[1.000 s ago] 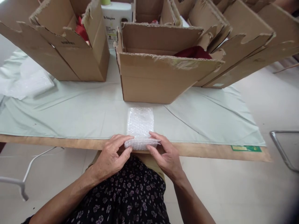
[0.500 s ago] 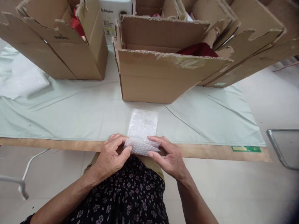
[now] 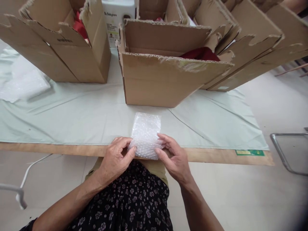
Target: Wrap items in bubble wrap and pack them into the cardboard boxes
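Observation:
A piece of bubble wrap [image 3: 146,128] lies at the front edge of the table, its near end folded over. My left hand [image 3: 118,155] grips the left side of the fold between thumb and fingers. On the opposite side, my right hand [image 3: 173,157] has its thumb on the fold's right edge and its fingers curled along the side. Whether anything is inside the fold cannot be seen.
An open cardboard box [image 3: 154,83] stands just beyond the bubble wrap, with dark red cloth [image 3: 203,54] inside. More boxes [image 3: 79,61] stand left and right. Other bubble wrap [image 3: 26,80] lies at the far left. A metal frame [image 3: 281,154] stands off the table's right end.
The folded end of the bubble wrap now lies flatter and closer to the rest of the sheet. My right hand has shifted slightly up and right along its edge.

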Action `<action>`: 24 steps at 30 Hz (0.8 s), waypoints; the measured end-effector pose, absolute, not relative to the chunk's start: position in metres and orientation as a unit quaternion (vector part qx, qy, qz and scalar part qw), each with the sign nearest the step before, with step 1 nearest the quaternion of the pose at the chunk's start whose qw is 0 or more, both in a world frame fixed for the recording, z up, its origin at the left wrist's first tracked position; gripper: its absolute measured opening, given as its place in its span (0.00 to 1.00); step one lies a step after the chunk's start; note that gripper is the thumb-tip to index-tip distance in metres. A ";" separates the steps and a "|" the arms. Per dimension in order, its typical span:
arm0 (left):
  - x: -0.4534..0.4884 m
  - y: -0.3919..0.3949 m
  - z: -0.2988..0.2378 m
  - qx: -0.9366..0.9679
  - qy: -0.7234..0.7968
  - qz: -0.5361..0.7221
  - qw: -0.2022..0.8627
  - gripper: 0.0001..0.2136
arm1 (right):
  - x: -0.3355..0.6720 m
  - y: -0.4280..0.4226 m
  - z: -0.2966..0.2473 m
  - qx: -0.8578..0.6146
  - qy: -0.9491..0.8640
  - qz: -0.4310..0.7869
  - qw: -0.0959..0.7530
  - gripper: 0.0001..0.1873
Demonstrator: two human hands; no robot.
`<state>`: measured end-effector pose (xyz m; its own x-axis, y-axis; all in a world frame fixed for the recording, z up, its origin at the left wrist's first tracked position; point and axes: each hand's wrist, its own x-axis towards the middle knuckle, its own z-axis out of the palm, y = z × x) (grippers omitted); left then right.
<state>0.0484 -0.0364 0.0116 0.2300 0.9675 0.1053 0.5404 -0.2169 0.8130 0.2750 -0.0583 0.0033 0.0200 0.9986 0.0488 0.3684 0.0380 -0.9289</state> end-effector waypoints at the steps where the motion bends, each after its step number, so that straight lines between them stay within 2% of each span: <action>1: 0.048 -0.037 0.012 0.714 0.527 0.325 0.326 0.06 | 0.278 -0.054 0.007 -0.589 -0.578 0.371 0.426 0.18; 5: 0.049 -0.038 0.010 0.725 0.514 0.342 0.304 0.05 | 0.286 -0.031 0.015 -0.647 -0.563 0.313 0.408 0.14; 11: 0.050 -0.041 0.009 0.728 0.502 0.367 0.288 0.03 | 0.277 -0.012 0.008 -0.662 -0.606 0.301 0.323 0.23; 17: 0.051 -0.040 0.011 0.729 0.504 0.361 0.289 0.05 | 0.273 -0.014 0.009 -0.688 -0.620 0.264 0.269 0.28; 24: 0.054 -0.039 0.011 0.726 0.526 0.342 0.282 0.07 | 0.273 -0.023 0.014 -0.651 -0.619 0.281 0.337 0.24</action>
<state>0.0543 -0.0393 0.0108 0.2136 0.9563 0.1996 0.5707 -0.2880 0.7690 0.2725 -0.0230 0.0137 0.0747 0.9959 0.0516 0.6161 -0.0054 -0.7877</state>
